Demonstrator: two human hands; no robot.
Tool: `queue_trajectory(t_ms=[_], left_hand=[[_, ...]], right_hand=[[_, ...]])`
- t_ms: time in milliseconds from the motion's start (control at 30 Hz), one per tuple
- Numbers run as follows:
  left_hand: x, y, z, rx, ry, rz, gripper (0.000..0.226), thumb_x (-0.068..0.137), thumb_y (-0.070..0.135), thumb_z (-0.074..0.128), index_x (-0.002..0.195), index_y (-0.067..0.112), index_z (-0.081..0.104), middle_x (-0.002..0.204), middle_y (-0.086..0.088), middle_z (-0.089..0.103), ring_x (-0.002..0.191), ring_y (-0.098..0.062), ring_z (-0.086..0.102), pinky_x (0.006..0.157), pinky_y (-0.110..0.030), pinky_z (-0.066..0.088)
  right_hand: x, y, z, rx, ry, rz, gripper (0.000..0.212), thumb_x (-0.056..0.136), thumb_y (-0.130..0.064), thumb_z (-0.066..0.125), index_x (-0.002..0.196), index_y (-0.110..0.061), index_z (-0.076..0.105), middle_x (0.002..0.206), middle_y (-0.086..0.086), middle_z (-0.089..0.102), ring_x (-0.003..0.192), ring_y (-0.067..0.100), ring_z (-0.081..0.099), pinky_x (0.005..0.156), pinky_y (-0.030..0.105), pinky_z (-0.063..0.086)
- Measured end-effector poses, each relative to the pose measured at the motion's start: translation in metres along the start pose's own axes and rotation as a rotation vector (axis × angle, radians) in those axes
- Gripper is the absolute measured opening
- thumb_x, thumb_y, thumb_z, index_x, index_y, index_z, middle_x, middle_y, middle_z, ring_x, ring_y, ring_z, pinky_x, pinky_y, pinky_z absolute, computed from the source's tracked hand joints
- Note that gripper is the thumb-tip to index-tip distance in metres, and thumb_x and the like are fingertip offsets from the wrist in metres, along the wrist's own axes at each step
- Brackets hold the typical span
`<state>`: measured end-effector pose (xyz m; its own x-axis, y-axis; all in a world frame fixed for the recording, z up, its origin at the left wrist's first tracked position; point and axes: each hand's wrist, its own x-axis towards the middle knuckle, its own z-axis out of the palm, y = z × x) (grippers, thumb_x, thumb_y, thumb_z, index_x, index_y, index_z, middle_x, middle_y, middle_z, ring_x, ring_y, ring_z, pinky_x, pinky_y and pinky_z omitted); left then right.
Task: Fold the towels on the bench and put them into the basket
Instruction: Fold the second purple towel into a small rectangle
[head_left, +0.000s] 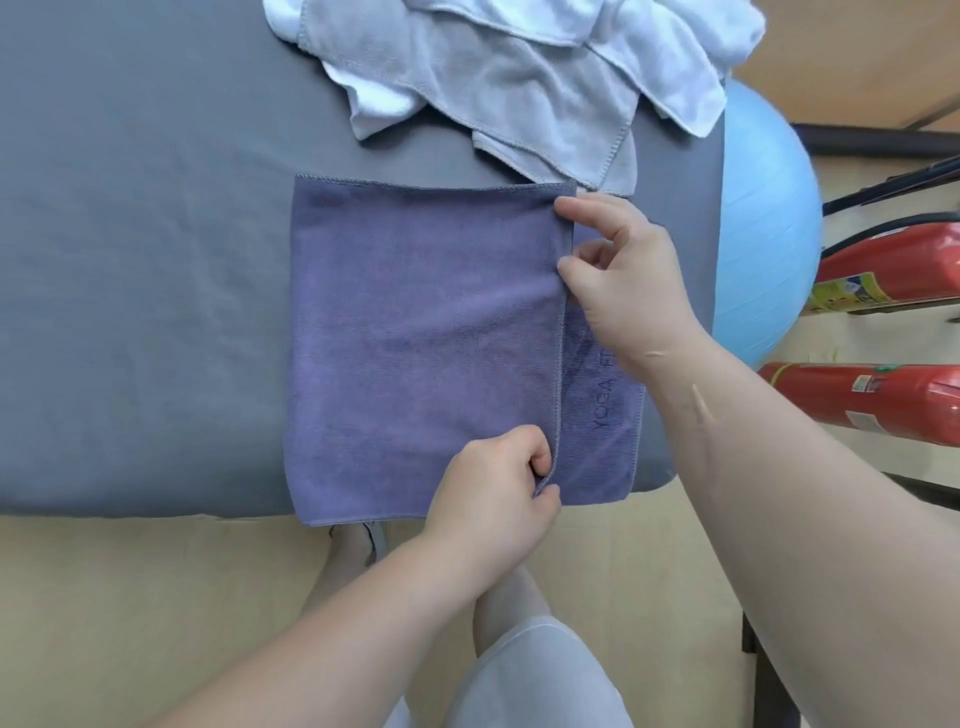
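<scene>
A purple towel (421, 338) lies folded on the grey bench (140, 260), its near edge hanging slightly over the bench's front. The top layer's right edge stops short of the layer beneath, which shows stitched lettering. My left hand (493, 483) pinches the near corner of that top layer. My right hand (628, 275) pinches the same edge farther up, near the far corner. A heap of unfolded white and pale grey towels (519, 73) sits at the far end of the bench. No basket is in view.
A blue exercise ball (763, 218) rests just right of the bench. Two red fire extinguishers (862, 400) lie on a dark rack at the right. Wooden floor and my legs show below the bench's front edge.
</scene>
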<state>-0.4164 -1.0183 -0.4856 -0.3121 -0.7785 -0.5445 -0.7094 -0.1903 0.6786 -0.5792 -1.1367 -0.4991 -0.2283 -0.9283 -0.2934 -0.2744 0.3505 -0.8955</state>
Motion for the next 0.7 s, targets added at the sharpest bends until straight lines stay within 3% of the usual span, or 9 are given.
queue_trajectory(t_ms=[167,367,500,567,633,700], left_hand=[[-0.001,0.023,0.006,0.001,0.053,0.048,0.017,0.068,0.009,0.062,0.074,0.019,0.049,0.057,0.001,0.052,0.06,-0.022,0.051,0.055,-0.041,0.047],[-0.002,0.046,0.024,-0.023,0.007,0.119,0.02,0.07,0.007,0.061,0.073,0.019,0.046,0.056,0.0,0.051,0.058,-0.021,0.048,0.054,-0.041,0.045],[0.014,0.044,0.044,-0.008,-0.082,0.079,0.016,0.071,0.01,0.06,0.073,0.019,0.047,0.058,0.002,0.053,0.06,-0.02,0.051,0.057,-0.041,0.049],[0.022,0.038,0.051,0.037,-0.162,0.051,0.018,0.073,0.018,0.066,0.076,0.021,0.048,0.06,0.005,0.054,0.064,-0.02,0.055,0.061,-0.041,0.051],[0.025,0.034,0.051,0.076,-0.26,0.019,0.028,0.076,0.04,0.074,0.083,0.024,0.053,0.064,0.009,0.056,0.069,-0.016,0.058,0.065,-0.039,0.053],[0.023,0.032,0.044,0.027,-0.273,0.008,0.036,0.078,0.059,0.069,0.086,0.027,0.056,0.065,0.009,0.059,0.069,-0.012,0.059,0.066,-0.036,0.053]], right_hand=[[-0.001,-0.006,-0.021,0.044,0.021,-0.047,0.056,0.076,0.007,0.052,0.122,-0.02,0.068,0.127,-0.01,0.059,0.071,0.009,0.056,0.073,0.033,0.054],[-0.002,-0.007,-0.049,0.079,0.101,-0.064,0.057,0.071,0.003,0.05,0.119,-0.023,0.067,0.125,-0.01,0.06,0.078,0.016,0.058,0.071,0.022,0.047],[-0.003,0.019,-0.062,0.013,0.139,-0.002,0.057,0.072,0.003,0.051,0.122,-0.018,0.068,0.125,-0.006,0.06,0.071,0.008,0.053,0.072,0.018,0.045],[-0.004,0.033,-0.064,-0.092,0.138,0.043,0.056,0.071,-0.001,0.052,0.123,-0.015,0.068,0.124,-0.004,0.06,0.066,0.001,0.05,0.075,0.016,0.044],[-0.007,0.044,-0.064,-0.247,0.119,0.067,0.054,0.073,-0.001,0.054,0.124,-0.011,0.067,0.123,-0.002,0.056,0.067,-0.001,0.05,0.08,0.013,0.042],[-0.009,0.047,-0.059,-0.354,0.116,0.057,0.052,0.078,-0.006,0.058,0.13,-0.009,0.063,0.125,-0.001,0.05,0.08,0.005,0.053,0.089,0.018,0.043]])
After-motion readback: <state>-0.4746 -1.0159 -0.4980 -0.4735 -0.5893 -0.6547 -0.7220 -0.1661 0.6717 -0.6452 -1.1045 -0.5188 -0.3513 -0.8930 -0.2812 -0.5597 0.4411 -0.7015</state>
